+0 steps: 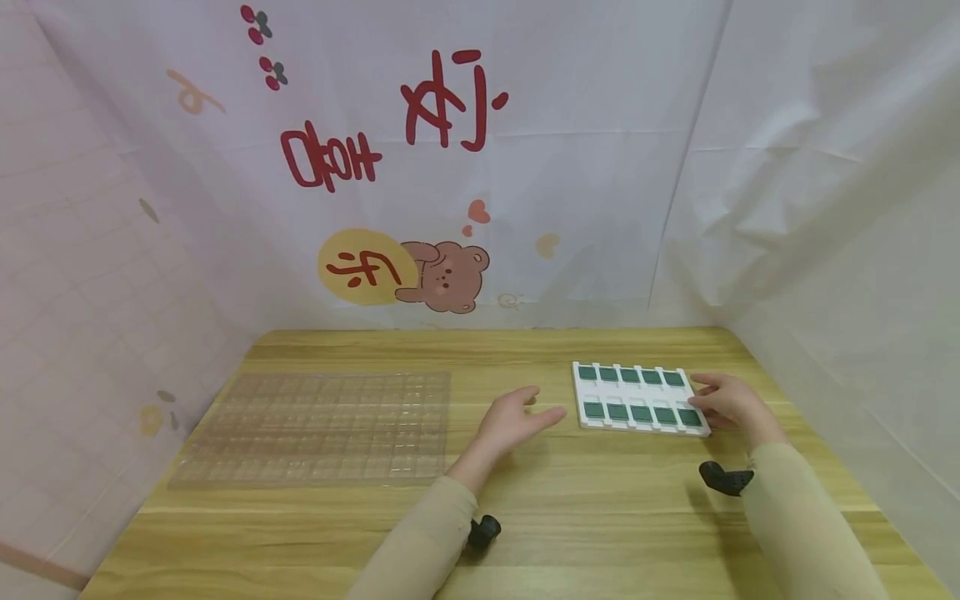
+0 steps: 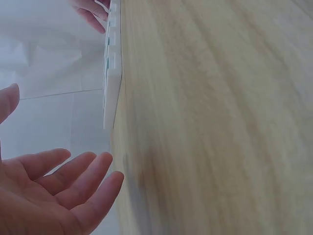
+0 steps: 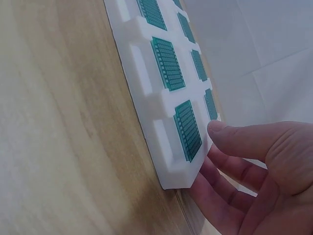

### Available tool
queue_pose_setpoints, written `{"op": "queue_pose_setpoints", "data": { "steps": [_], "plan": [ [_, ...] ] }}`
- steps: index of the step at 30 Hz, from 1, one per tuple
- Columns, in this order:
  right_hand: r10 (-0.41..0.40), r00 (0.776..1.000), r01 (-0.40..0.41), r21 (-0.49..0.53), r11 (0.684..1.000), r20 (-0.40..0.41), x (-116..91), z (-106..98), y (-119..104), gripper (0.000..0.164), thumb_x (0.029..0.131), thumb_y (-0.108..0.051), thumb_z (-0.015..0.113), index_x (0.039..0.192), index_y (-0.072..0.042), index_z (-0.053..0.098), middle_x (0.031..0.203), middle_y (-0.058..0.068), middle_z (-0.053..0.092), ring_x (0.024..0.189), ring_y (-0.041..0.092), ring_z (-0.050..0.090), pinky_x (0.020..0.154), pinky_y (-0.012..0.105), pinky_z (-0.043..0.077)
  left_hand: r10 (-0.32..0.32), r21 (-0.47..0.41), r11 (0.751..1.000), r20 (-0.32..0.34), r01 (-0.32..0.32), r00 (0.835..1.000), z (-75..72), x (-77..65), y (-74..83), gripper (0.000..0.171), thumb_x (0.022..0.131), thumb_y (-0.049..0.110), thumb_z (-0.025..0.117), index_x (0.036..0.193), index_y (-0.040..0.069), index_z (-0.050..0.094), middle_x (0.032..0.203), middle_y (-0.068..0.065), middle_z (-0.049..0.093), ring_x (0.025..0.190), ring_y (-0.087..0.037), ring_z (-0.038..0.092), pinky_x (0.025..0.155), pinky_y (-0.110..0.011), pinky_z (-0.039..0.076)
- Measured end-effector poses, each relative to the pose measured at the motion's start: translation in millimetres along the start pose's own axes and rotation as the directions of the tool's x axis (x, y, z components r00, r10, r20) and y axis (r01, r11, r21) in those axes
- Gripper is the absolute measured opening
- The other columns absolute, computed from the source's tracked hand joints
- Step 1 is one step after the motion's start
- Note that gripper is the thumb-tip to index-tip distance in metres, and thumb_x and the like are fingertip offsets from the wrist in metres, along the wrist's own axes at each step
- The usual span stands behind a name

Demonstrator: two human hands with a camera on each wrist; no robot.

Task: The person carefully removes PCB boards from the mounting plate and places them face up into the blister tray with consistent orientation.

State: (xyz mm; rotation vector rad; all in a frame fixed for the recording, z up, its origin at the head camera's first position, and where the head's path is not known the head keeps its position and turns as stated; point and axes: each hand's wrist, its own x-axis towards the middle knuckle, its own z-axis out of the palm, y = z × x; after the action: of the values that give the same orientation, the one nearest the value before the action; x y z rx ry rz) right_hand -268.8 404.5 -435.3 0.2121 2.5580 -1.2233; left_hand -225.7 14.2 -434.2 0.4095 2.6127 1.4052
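A white tray (image 1: 615, 393) lies on the table's right side, with two rows of green perforated circuit boards (image 3: 168, 63) in its slots. At its right end is my right hand (image 1: 731, 402). In the right wrist view the thumb (image 3: 234, 137) lies over the tray's edge, and curled fingers (image 3: 215, 196) meet the end wall from below, so the hand grips that end. My left hand (image 1: 513, 421) hovers over the wood to the left of the tray, apart from it. Its fingers (image 2: 85, 183) are spread and loosely bent, with nothing in them.
A clear plastic tray (image 1: 315, 429) divided into many small compartments lies on the left of the wooden table (image 1: 570, 517). White printed curtains (image 1: 570, 167) close off the back and both sides. Each wrist wears a black camera mount (image 1: 723, 478).
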Motion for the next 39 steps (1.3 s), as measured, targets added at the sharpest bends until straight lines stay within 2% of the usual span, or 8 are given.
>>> {"op": "queue_pose_setpoints", "data": {
  "steps": [5, 13, 22, 24, 29, 33, 39],
  "plan": [
    [0.009, 1.0, -0.009, -0.006, 1.0, 0.001, 1, 2, -1, 0.068, 0.095, -0.005, 0.062, 0.148, 0.013, 0.023, 0.13, 0.041, 0.039, 0.089, 0.019, 0.059, 0.074, 0.034, 0.056, -0.001, -0.04, 0.999, 0.006, 0.001, 1.0, 2.9, 3.8, -1.2, 0.073, 0.089, 0.051, 0.067, 0.14, 0.001, 0.053, 0.136, -0.016, 0.058, 0.124, -0.031, 0.055, 0.1, -0.044, 0.046],
    [0.016, 1.0, -0.016, -0.052, 0.999, -0.001, 5, 2, -3, 0.067, 0.093, -0.005, 0.064, 0.145, 0.014, 0.028, 0.126, 0.039, 0.042, 0.098, 0.029, 0.055, 0.072, 0.033, 0.054, -0.015, -0.071, 0.997, 0.009, 0.015, 1.0, 4.0, 7.2, 2.6, 0.073, 0.09, 0.052, 0.066, 0.141, 0.001, 0.052, 0.137, -0.018, 0.057, 0.125, -0.033, 0.054, 0.101, -0.045, 0.045],
    [-0.007, 1.0, 0.006, -0.065, 0.998, -0.016, 4, 6, -5, 0.065, 0.092, -0.003, 0.065, 0.144, 0.014, 0.03, 0.122, 0.037, 0.046, 0.093, 0.026, 0.056, 0.071, 0.033, 0.055, -0.029, -0.094, 0.995, 0.002, 0.029, 1.0, 9.4, 17.5, 4.3, 0.073, 0.089, 0.05, 0.068, 0.139, -0.001, 0.053, 0.134, -0.019, 0.058, 0.123, -0.033, 0.056, 0.1, -0.044, 0.046],
    [-0.011, 1.0, 0.01, -0.053, 0.999, -0.015, 3, 8, -7, 0.064, 0.092, -0.002, 0.064, 0.144, 0.014, 0.03, 0.121, 0.036, 0.046, 0.091, 0.025, 0.056, 0.07, 0.033, 0.055, -0.043, -0.104, 0.994, 0.0, 0.042, 0.999, 9.5, 19.3, 6.0, 0.073, 0.088, 0.05, 0.069, 0.14, 0.0, 0.053, 0.133, -0.018, 0.059, 0.119, -0.031, 0.058, 0.096, -0.042, 0.049],
    [-0.021, 1.0, 0.02, -0.066, 0.998, -0.016, 3, 12, -11, 0.062, 0.093, -0.002, 0.064, 0.143, 0.015, 0.031, 0.118, 0.034, 0.047, 0.09, 0.025, 0.056, 0.068, 0.032, 0.055, -0.088, -0.14, 0.986, -0.005, 0.086, 0.996, 10.2, 24.7, 8.6, 0.073, 0.086, 0.048, 0.073, 0.14, 0.003, 0.053, 0.13, -0.017, 0.061, 0.102, -0.024, 0.063, 0.075, -0.036, 0.054],
    [-0.039, 0.999, 0.038, -0.081, 0.996, -0.011, 3, 16, -11, 0.062, 0.092, -0.002, 0.064, 0.142, 0.015, 0.033, 0.116, 0.033, 0.048, 0.087, 0.024, 0.056, 0.068, 0.034, 0.055, -0.118, -0.165, 0.98, -0.016, 0.113, 0.993, 10.9, 28.5, 9.3, 0.07, 0.086, 0.043, 0.075, 0.139, 0.003, 0.054, 0.126, -0.016, 0.063, 0.103, -0.023, 0.063, 0.077, -0.031, 0.053],
    [-0.084, 0.996, 0.083, -0.099, 0.992, -0.01, 1, 25, -14, 0.06, 0.09, 0.0, 0.065, 0.14, 0.016, 0.036, 0.111, 0.03, 0.052, 0.083, 0.022, 0.056, 0.064, 0.033, 0.055, -0.175, -0.248, 0.954, -0.004, 0.169, 0.985, 13.0, 32.3, 7.2, 0.068, 0.085, 0.034, 0.078, 0.14, 0.002, 0.053, 0.126, -0.018, 0.061, 0.099, -0.024, 0.065, 0.071, -0.036, 0.058]
  ]
}}
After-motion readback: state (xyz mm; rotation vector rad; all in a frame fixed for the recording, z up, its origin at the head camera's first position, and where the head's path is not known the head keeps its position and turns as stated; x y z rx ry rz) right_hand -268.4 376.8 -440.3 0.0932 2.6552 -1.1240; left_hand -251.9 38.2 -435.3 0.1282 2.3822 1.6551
